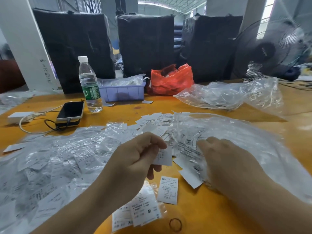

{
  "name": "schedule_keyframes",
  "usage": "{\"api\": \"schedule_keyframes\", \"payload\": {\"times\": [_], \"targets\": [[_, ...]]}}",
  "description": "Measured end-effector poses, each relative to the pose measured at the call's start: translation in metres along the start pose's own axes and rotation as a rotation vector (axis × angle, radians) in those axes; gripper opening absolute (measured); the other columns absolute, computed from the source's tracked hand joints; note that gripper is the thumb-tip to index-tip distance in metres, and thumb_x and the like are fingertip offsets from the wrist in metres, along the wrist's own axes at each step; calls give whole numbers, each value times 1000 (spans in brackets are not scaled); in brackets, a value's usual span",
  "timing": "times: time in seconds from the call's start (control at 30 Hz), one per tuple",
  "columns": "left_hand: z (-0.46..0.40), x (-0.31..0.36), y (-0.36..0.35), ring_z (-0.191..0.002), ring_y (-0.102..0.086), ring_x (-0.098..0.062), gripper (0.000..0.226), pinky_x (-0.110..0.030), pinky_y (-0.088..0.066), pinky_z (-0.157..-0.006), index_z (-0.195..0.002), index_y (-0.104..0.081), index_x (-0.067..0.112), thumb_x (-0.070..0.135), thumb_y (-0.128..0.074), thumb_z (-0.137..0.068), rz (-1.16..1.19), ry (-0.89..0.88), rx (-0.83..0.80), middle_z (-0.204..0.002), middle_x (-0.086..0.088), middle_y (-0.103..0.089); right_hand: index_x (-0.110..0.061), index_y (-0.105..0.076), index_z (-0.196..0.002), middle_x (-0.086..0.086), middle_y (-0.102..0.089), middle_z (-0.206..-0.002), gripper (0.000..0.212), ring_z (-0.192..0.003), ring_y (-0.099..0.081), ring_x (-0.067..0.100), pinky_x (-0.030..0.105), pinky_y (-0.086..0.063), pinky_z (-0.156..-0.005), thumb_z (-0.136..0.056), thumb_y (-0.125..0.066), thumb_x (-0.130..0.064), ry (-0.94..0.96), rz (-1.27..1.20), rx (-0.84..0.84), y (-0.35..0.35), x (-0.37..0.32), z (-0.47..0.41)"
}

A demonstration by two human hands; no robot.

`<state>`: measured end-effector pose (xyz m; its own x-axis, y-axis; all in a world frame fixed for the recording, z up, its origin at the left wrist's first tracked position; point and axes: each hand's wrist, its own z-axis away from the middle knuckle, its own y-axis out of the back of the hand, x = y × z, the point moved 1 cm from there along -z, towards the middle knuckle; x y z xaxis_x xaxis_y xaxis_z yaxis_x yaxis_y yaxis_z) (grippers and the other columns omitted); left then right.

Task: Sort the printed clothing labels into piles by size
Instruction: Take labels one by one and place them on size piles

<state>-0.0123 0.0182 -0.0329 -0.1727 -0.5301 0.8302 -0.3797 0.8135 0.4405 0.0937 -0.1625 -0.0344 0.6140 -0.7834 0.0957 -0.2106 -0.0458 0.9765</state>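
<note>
Your left hand [140, 159] pinches one label [163, 157] for size reading; your right hand [224, 159], fingers relaxed, rests on the plastic bag [236, 132] at centre right

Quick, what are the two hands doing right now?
Left hand: pinching a white label.
Right hand: open, fingers on the plastic bag of labels.

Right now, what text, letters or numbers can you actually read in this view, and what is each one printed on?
"XS", seen upside down: top corner of the single label lying near the table's front edge.
"M": label on the front pile.
"S": label edge beside it, under clear film.
Fine print on all labels, including the one pinched by the left hand: too small.
Bottle wrapper, handwriting on the white post: blurred.
</note>
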Motion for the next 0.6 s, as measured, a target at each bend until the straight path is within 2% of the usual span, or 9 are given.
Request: {"api": "schedule_keyframes", "payload": {"times": [0.07,0.13,0.23,0.3,0.4,0.47,0.53,0.57,0.6], "targets": [[1,1,0,-53,-60,-11,34,-19,-48,-51,-89,-66,38,13,-45,-101,5,-5,-2,-67,6,-67,-25,-40,-122,-7,-40,-86,34,-82,-39,16,27,-41,-64,-90,-50,-19,-26,-17,-62,-4,3,-1],[2,2,-1,-52,-60,-10,35,-18,-49,-52,-89,-66,39,13,-46,-101,2,-1,-12,-67,7,-67,-23,-41,-119,-8,-37,-76,30,-73,-40,14,27,-41,-60,-90,-47,-15,-42,-33,-82,-8,4,-2],[4,3,-1,-54,-60,-11,35,-19,-50,-53,-89,-66,40,13,-46,-100,7,10,-17,-69,6,-67,-25,-39,-102,-8,-39,-69,19,-60,-37,9,25,-37,-53,-88,-48,-15,-28,-48,18,-7,1,-3],[5,4,-1,-54,-61,-11,35,-19,-50,-53,-89,-65,41,14,-46,-100,13,10,-5,-69,7,-67,-25,-37,-94,-8,-39,-66,18,-57,-37,8,25,-39,-53,-86,-50,-16,-48,-49,63,-4,-2,-1],[3,5,1,-54,-61,-9,36,-21,-49,-52,-91,-62,44,13,-46,-101,24,12,42,-69,6,-68,-20,-55,-91,-9,-45,-58,25,-51,-44,15,29,-46,-47,-73,-58,-3,-47,15,199,3,-4,-1],[1,5,2,-55,-63,-10,38,-21,-49,-50,-93,-60,46,11,-45,-100,60,32,83,-73,6,-69,-13,-68,-93,0,-60,-59,34,-47,-55,24,33,-52,-42,-66,-70,7,-6,-84,393,10,-4,1],[-1,5,4,-57,-65,-12,42,-21,-49,-50,-91,-62,45,8,-45,-99,109,58,118,-77,7,-70,-11,-71,-102,4,-70,-72,37,-57,-65,25,36,-57,-49,-70,-76,7,116,-249,552,16,-9,0],[-1,5,5,-58,-66,-13,43,-22,-50,-50,-89,-63,43,5,-46,-99,128,71,134,-78,7,-70,-13,-72,-104,-1,-72,-76,35,-63,-67,18,32,-58,-53,-74,-76,5,179,-367,596,21,-13,-1],[-2,4,7,-59,-66,-14,43,-23,-52,-49,-87,-65,40,3,-46,-98,144,82,149,-79,7,-70,-16,-72,-104,-9,-71,-77,33,-66,-67,9,21,-56,-57,-77,-76,2,211,-515,605,25,-18,-3]]}}
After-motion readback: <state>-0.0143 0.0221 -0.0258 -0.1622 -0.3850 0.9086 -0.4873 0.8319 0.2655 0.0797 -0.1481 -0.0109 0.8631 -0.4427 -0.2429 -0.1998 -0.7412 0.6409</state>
